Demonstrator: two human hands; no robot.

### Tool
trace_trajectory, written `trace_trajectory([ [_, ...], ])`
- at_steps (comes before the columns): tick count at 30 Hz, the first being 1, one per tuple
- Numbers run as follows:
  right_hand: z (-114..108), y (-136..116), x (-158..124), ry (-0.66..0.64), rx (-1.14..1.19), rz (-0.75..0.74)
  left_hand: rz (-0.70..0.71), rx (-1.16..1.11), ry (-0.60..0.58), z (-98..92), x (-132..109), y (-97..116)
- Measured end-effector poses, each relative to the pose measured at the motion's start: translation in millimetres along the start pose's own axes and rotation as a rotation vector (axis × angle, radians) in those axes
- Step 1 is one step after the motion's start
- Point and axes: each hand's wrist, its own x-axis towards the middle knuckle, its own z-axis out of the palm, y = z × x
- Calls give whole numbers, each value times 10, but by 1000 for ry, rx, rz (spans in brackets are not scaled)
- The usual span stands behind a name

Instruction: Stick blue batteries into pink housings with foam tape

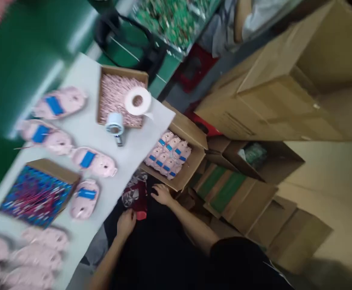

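A carton [196, 163] holding pink shells [169, 155] flanks the right hand [163, 195].

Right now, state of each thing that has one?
Left hand: fingers curled, grip unclear
Right hand: open, seemingly empty
Shell carton: open, packed shells inside
Big carton: open
Low carton: open
Stick box: open, filled
Wire box: open, filled
White roll: end loose
Four upper shells: blue part on each
Lower-left shells: no blue visible
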Motion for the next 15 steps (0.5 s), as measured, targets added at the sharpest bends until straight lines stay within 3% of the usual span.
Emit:
trace_trajectory([
  [2,545,317,16,-61,32,106,14,134,-184,466,804,15],
  [4,1034,611,37,-106,84,195,24,242,-320,1024,1444,-82],
  [7,1536,964,14,-92,166,257,9,360,-495,1731,2043,-386],
  [9,1663,1163,-13,20,218,235,-11,413,-587,2005,2295,-550],
  [11,1645,1355,-31,172,260,200,-10,448,-648,2148,2489,-587],
  [15,1428,1609,6,341,270,181,19,542,-673,2225,2677,-314],
])
